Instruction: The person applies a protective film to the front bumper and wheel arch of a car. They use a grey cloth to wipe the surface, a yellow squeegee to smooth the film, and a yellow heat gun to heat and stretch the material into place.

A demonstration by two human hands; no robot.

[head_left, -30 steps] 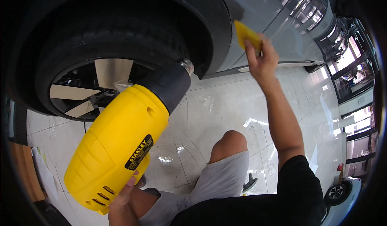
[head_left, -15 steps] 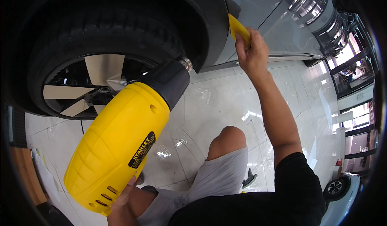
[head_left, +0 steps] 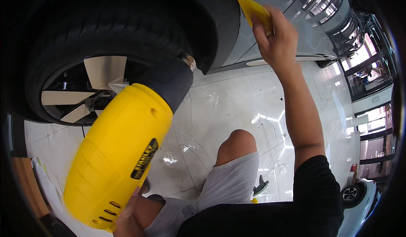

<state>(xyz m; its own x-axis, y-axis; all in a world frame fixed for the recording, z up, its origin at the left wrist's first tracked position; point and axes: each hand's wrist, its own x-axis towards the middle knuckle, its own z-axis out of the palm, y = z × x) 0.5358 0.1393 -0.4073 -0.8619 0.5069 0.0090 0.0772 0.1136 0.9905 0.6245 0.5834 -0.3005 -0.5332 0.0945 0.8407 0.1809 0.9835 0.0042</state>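
Yellow heat gun (head_left: 114, 152) rose ahead of the fingers of the left hand (head_left: 128, 207); yellow scraper (head_left: 252, 11) jutted up-left from those of the right hand (head_left: 280, 42). Wheel (head_left: 103, 74) lay beyond left fingers, partly screened by gun; grey car panel (head_left: 245, 44) beyond right, scraper contact unclear. Left fingers, mostly hidden, held gun near its vents; right fingers narrow, pinching scraper against thumb.

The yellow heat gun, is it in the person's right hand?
No, the left hand holds the yellow heat gun, while the right hand grips a flat yellow scraper.
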